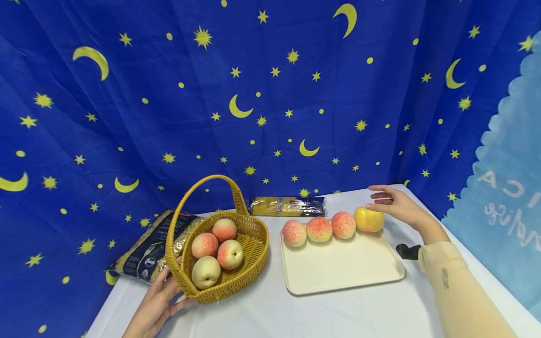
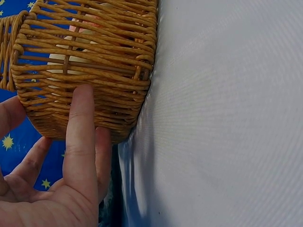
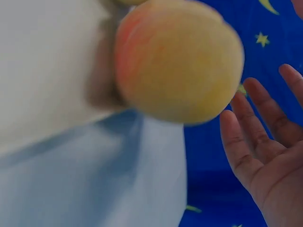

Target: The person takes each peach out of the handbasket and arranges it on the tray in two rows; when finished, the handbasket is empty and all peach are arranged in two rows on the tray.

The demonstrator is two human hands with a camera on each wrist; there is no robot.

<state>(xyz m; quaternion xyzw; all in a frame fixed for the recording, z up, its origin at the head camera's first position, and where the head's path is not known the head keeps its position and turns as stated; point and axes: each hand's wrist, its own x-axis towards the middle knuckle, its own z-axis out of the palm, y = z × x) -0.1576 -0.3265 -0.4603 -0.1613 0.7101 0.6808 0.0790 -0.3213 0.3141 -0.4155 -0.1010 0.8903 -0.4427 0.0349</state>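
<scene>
The yellow peach [image 1: 370, 220], at the far right corner of the tray [image 1: 338, 272], should handle as light and firm, best grasped around its sides; the right hand [image 1: 399, 205] is unclenched and empty beside it, while the left hand [image 1: 158, 299] rests extended fingers against the basket [image 1: 241, 283].

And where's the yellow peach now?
Head view: the yellow peach sits at the tray's far right corner, beside a red-speckled peach, near the right hand.
</scene>
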